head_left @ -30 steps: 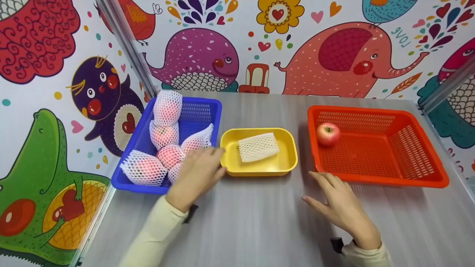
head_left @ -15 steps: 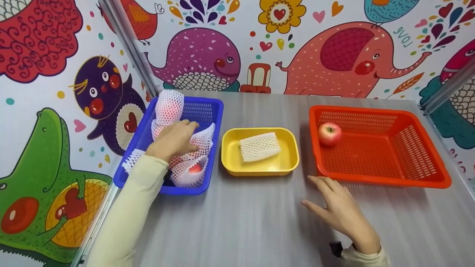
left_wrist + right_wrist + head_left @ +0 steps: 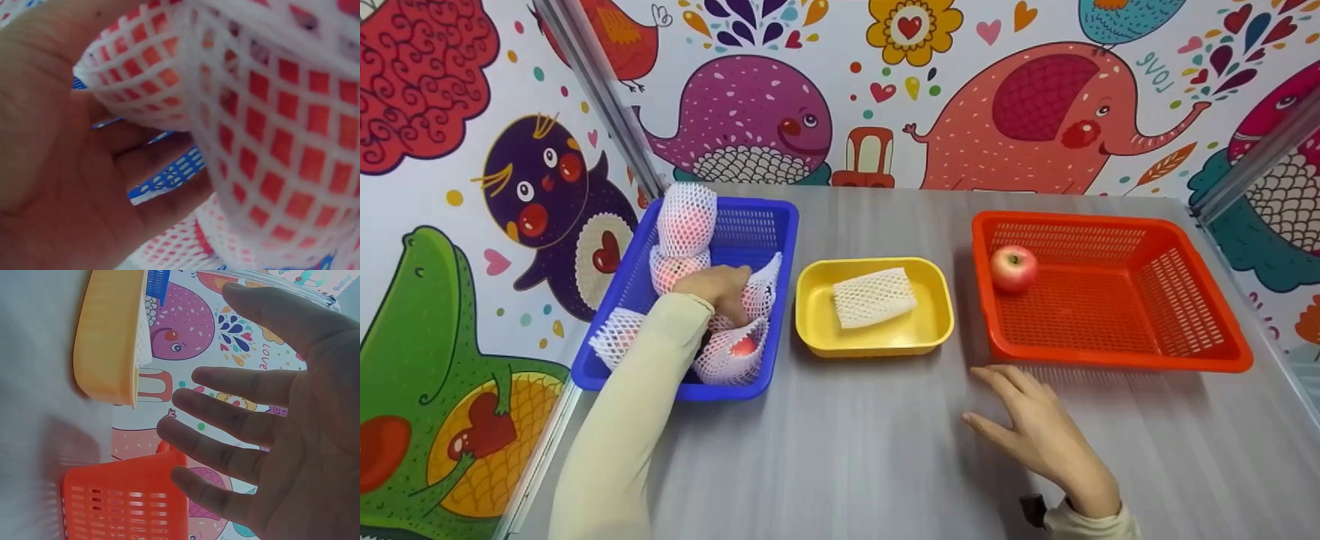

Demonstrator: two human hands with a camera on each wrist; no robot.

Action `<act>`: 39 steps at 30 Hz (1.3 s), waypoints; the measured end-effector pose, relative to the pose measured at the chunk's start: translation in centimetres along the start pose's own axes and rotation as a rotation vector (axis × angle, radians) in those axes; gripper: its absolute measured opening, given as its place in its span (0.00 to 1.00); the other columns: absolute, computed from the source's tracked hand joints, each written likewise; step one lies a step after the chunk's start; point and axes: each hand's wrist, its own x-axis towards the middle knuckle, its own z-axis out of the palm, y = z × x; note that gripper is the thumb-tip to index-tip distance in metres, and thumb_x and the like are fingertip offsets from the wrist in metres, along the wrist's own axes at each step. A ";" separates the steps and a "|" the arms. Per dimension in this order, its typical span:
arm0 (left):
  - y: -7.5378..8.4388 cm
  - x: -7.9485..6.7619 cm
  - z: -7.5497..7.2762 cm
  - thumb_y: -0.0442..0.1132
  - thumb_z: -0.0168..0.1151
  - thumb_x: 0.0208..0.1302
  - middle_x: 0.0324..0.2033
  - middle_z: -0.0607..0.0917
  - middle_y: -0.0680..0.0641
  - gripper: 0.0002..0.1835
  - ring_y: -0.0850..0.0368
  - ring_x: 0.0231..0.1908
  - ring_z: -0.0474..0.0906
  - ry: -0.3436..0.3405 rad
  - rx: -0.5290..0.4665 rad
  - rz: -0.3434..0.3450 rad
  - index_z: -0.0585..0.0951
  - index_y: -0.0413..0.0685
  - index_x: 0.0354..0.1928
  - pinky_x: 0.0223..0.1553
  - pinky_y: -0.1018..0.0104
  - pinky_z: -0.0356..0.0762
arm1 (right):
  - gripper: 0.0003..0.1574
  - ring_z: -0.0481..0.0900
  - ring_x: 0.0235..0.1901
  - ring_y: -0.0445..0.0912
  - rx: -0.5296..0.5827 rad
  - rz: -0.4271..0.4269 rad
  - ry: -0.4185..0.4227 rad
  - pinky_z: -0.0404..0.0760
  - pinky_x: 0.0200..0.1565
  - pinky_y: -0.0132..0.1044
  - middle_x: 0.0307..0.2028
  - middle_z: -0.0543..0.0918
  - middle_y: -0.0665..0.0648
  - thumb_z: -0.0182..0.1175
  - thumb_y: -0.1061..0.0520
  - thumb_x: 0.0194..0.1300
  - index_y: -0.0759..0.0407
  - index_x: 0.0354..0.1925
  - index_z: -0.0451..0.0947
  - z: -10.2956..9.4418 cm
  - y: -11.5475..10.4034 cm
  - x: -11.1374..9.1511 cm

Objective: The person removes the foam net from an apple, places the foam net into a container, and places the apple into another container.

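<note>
Fruit (image 3: 743, 346) in nets (image 3: 690, 201) surrounds the left hand (image 3: 716, 288), grip unclear, in a blue basket (image 3: 727, 391), right hand (image 3: 1041, 429) spread.

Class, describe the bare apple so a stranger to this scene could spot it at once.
On the grey table, find the red basket to the right of the yellow tray. Inside, near its left side and toward the back, sits the pinkish-red apple. Unlike the white-netted fruit in the blue basket, its skin is bare.

L fingers (image 3: 175, 201) part hidden behind netted fruit (image 3: 281, 157); R sleeve (image 3: 1091, 523) cut off, btm edge.
</note>
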 end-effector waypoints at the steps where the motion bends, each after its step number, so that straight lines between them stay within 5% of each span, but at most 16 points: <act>1: -0.1 0.2 0.1 0.39 0.72 0.48 0.60 0.75 0.28 0.43 0.34 0.62 0.71 -0.009 -0.008 0.003 0.65 0.32 0.67 0.63 0.43 0.66 | 0.35 0.80 0.48 0.53 0.004 -0.001 -0.004 0.77 0.44 0.53 0.48 0.81 0.55 0.77 0.47 0.53 0.59 0.56 0.80 0.1 0.0 0.0; 7: -0.6 1.1 0.8 0.41 0.71 0.50 0.69 0.64 0.28 0.53 0.33 0.68 0.61 -0.041 -0.059 0.003 0.53 0.32 0.75 0.68 0.43 0.57 | 0.34 0.80 0.48 0.52 0.021 0.011 -0.044 0.77 0.46 0.53 0.49 0.81 0.53 0.76 0.48 0.54 0.59 0.56 0.80 0.6 -0.2 -0.3; 14: -0.5 0.7 1.0 0.47 0.73 0.49 0.69 0.65 0.29 0.56 0.32 0.68 0.62 0.047 -0.039 0.026 0.53 0.33 0.76 0.67 0.41 0.58 | 0.32 0.79 0.49 0.50 0.048 0.018 -0.059 0.77 0.48 0.53 0.49 0.80 0.51 0.75 0.48 0.56 0.56 0.56 0.80 0.6 -0.3 -0.3; 26: 1.0 -2.9 -2.3 0.51 0.80 0.43 0.60 0.72 0.26 0.59 0.32 0.59 0.71 0.291 0.077 0.004 0.57 0.34 0.73 0.57 0.37 0.70 | 0.28 0.79 0.49 0.47 0.071 0.045 -0.095 0.77 0.49 0.53 0.49 0.80 0.48 0.74 0.46 0.58 0.52 0.55 0.81 0.8 -0.3 -0.9; 33: 3.2 -5.3 -3.0 0.53 0.79 0.41 0.58 0.74 0.29 0.56 0.34 0.58 0.70 0.386 0.134 0.071 0.62 0.34 0.69 0.62 0.41 0.67 | 0.27 0.79 0.48 0.44 0.084 0.028 -0.093 0.79 0.48 0.48 0.49 0.80 0.47 0.74 0.48 0.58 0.51 0.55 0.81 1.0 -0.3 -1.3; 39: 5.9 -7.0 -2.8 0.58 0.79 0.41 0.51 0.76 0.33 0.51 0.37 0.50 0.71 0.439 0.193 0.149 0.69 0.40 0.65 0.55 0.42 0.72 | 0.28 0.79 0.48 0.44 0.094 0.021 -0.085 0.79 0.48 0.48 0.48 0.80 0.48 0.74 0.48 0.57 0.51 0.55 0.81 1.1 -0.3 -1.3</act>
